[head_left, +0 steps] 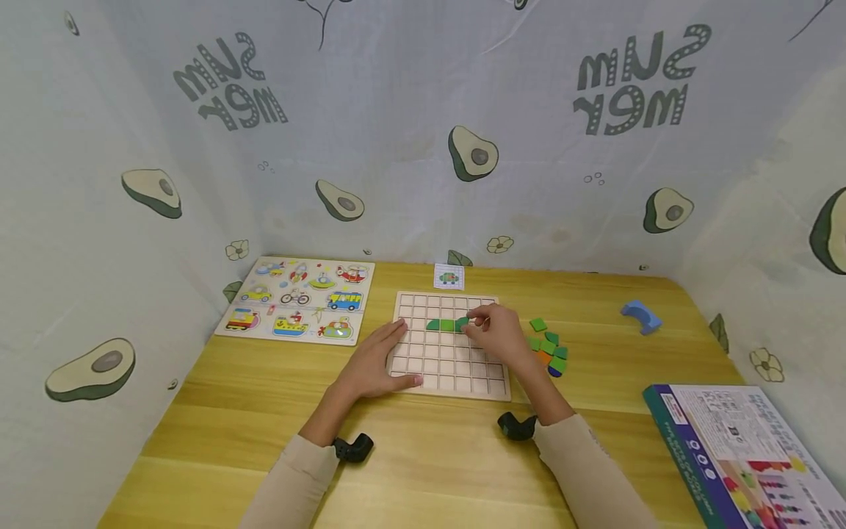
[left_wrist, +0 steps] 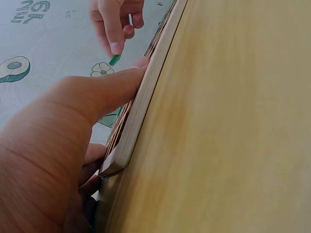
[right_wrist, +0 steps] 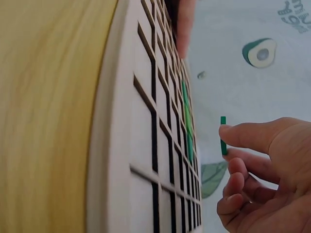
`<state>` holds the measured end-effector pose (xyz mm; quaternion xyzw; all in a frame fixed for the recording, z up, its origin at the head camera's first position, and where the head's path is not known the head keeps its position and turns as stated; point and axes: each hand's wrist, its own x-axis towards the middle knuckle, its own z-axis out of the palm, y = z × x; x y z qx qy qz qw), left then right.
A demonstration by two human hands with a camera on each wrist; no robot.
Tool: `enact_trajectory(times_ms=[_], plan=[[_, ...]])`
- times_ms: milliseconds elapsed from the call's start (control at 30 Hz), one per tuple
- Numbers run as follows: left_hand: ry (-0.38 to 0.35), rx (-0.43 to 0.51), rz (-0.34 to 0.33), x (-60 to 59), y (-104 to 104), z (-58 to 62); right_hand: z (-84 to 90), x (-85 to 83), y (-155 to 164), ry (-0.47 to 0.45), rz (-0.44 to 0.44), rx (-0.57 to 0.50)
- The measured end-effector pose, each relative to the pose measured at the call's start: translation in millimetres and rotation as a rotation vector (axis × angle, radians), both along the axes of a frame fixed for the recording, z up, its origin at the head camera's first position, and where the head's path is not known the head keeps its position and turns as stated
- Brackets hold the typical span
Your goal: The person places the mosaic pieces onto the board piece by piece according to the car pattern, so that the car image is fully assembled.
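A wooden grid board [head_left: 446, 366] lies in the middle of the table, with a short row of green pieces [head_left: 447, 325] set in its cells. My left hand [head_left: 373, 364] rests at the board's left side, thumb along the near edge and fingers spread up the left border. Thumb and index finger of my right hand [head_left: 497, 334] pinch a thin green tile [right_wrist: 223, 136], held up over the board on the right of that row. In the left wrist view, the same tile [left_wrist: 114, 59] shows edge-on below the right fingertips. The other right fingers are loosely curled.
Loose green, orange and blue tiles [head_left: 547, 347] lie right of the board. Behind it sits a small picture card [head_left: 449, 277]. A vehicle puzzle board [head_left: 297, 300] lies at left, a blue arch block [head_left: 641, 316] at far right, and a printed box [head_left: 740, 448] at the near right.
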<state>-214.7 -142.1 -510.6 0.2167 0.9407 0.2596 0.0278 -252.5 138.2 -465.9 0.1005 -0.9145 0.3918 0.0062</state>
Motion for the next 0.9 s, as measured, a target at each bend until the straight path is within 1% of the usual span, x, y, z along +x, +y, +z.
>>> enact_trajectory(times_ms=[100,267,333,533,700,900], plan=[[0.000,0.000,0.004,-0.1,0,0.1,-4.3,-0.6,-12,0.007,0.026,-0.010],[0.002,0.007,0.006,0.2,0,0.3,-10.5,-0.3,-31,-0.021,0.054,-0.045],[0.001,0.008,0.008,0.3,0,0.4,-11.9,0.2,-38,-0.038,0.059,-0.056],[0.002,0.004,0.012,0.0,0,0.4,-15.3,0.1,-53,-0.041,0.076,-0.061],[0.002,-0.008,0.015,-0.5,1,0.2,-17.2,-0.5,-63,-0.043,0.090,-0.023],[-0.006,0.008,0.014,0.1,1,0.8,-20.2,-1.1,-68,-0.044,0.094,0.021]])
